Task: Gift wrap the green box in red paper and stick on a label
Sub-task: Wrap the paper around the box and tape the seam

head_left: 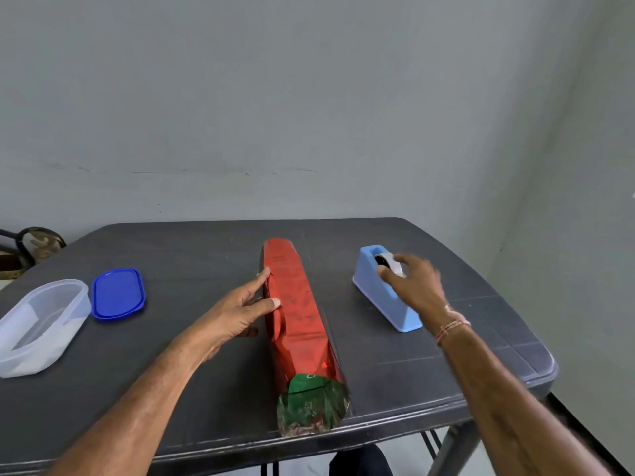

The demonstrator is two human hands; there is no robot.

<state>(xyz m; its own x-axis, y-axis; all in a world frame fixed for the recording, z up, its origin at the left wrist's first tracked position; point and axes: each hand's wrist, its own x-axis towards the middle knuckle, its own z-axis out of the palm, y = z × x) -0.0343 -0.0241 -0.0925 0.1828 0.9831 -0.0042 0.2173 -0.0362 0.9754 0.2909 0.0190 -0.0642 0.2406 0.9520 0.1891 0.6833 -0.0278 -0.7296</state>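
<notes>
Presses left hand (247, 305), fingers straight, against shiny red paper (295, 304) round the long green cardboard box (309, 403), lying mid dark grey plastic table (171, 262). Pinches white tape (393, 264) with right hand (415, 286) at light-blue plastic dispenser (381, 300).

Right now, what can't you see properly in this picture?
Head view:
- Right hand: blurred by motion at the tape dispenser; unclear whether it grips anything.
- Green box: mostly hidden under red paper.
- Clear tub: cut off by the left edge.
</notes>
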